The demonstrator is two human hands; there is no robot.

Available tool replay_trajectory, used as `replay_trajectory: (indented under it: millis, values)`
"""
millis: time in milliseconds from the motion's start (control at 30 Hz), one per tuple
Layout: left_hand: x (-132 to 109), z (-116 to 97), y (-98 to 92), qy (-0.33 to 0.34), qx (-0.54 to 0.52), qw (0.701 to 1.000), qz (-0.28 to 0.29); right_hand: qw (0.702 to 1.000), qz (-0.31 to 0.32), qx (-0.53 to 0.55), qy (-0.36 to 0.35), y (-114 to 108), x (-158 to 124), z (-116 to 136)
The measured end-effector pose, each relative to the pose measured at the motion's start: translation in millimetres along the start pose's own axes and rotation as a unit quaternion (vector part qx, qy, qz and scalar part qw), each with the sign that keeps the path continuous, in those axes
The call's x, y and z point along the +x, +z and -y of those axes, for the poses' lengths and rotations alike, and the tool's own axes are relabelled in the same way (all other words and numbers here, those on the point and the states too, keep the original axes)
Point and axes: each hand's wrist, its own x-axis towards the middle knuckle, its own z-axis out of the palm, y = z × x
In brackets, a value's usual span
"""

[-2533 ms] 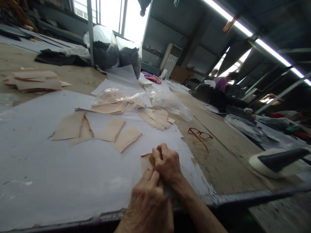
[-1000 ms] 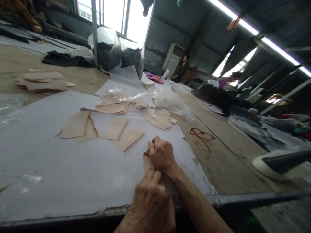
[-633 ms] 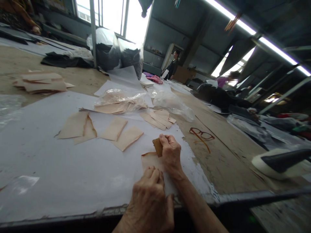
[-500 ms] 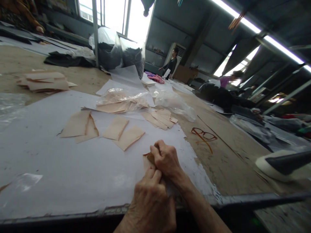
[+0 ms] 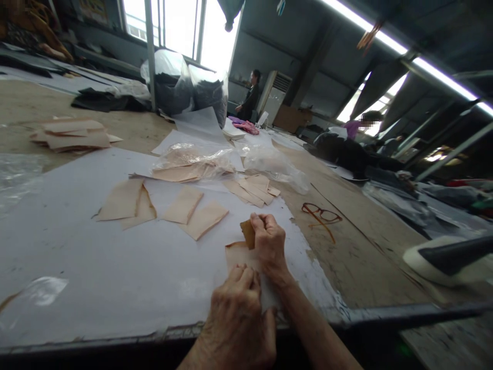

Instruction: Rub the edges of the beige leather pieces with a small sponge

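My right hand [image 5: 270, 244] pinches a small flat mustard-brown piece [image 5: 247, 232] between thumb and fingers, just above a pale beige sheet piece [image 5: 239, 253]. That sheet piece has a brown upper edge and lies on white paper [image 5: 173, 288] near the front of the table. My left hand [image 5: 239, 308], fingers curled together, holds it down at its near end and hides part of it. Farther in lie two pairs of similar pieces, a middle pair [image 5: 200, 213] and a left pair [image 5: 121, 200], some with brown edges.
Fanned pieces [image 5: 256, 189], a plastic bag [image 5: 196, 162] with more pieces, and a stack [image 5: 75, 134] lie farther back. Eyeglasses [image 5: 322, 212] rest right of the paper. A white-and-black object [image 5: 442, 259] stands at the right edge. Other people [image 5: 251, 95] are in the background.
My right hand has lifted slightly up and right from the sheet's brown edge, bringing the mustard-brown piece into clearer view. My left hand stays on the sheet.
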Motion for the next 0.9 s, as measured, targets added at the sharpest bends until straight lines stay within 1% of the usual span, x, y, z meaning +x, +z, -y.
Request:
replay_trajectory:
  millis: [33,100,167,200,233,300,333,400,467,500,567,600,633,700,767,800,867,900]
  values:
    - [0,0,-0.1,0.006,0.002,1.000,-0.002,1.000,0.011,-0.006,-0.028,-5,-3,-1]
    - [1,0,0.1,0.013,0.001,1.000,-0.003,0.990,0.062,-0.077,-0.102,-11,-8,0]
    - [2,0,0.5,0.011,-0.002,1.000,-0.003,0.964,0.119,-0.176,-0.161,-9,-10,4]
    - [2,0,0.9,0.007,-0.002,1.000,-0.002,0.951,0.135,-0.220,-0.172,-6,-10,6]
    - [2,0,1.3,0.005,0.001,1.000,-0.001,0.943,0.137,-0.253,-0.169,-1,-9,9]
    - [3,1,2.1,0.008,0.004,1.000,0.003,0.940,0.124,-0.282,-0.146,10,-5,12]
    - [3,1,2.4,0.012,0.003,1.000,0.005,0.945,0.112,-0.277,-0.133,14,-3,13]
    - [4,0,2.4,0.013,0.000,1.000,0.006,0.966,0.076,-0.226,-0.099,20,1,11]
    - [4,-1,1.5,0.006,0.001,1.000,0.002,0.990,0.043,-0.124,-0.045,19,4,6]
    - [4,-1,0.9,0.001,0.004,1.000,-0.002,0.997,0.030,-0.063,-0.015,16,5,4]
    - [4,-2,-0.5,-0.004,0.011,1.000,-0.007,0.999,0.008,0.035,0.026,7,3,0]
    - [4,-2,-0.9,-0.003,0.014,1.000,-0.009,0.998,0.007,0.055,0.028,1,1,-2]
    - [3,-2,-1.1,0.001,0.015,1.000,-0.011,0.998,0.017,0.051,0.015,-4,-2,-2]
    - [2,-2,-0.7,0.012,0.010,1.000,-0.013,0.997,0.065,-0.022,-0.048,-11,-7,0]
    - [2,-1,0.6,0.025,0.004,1.000,-0.015,0.976,0.119,-0.136,-0.118,-10,-11,4]
    - [2,0,1.4,0.027,0.002,1.000,-0.015,0.963,0.135,-0.188,-0.139,-7,-11,7]
    - [2,1,2.8,0.027,0.002,1.000,-0.011,0.943,0.141,-0.263,-0.146,2,-9,11]
    - [2,1,3.3,0.024,0.002,1.000,-0.007,0.939,0.138,-0.282,-0.139,7,-7,13]
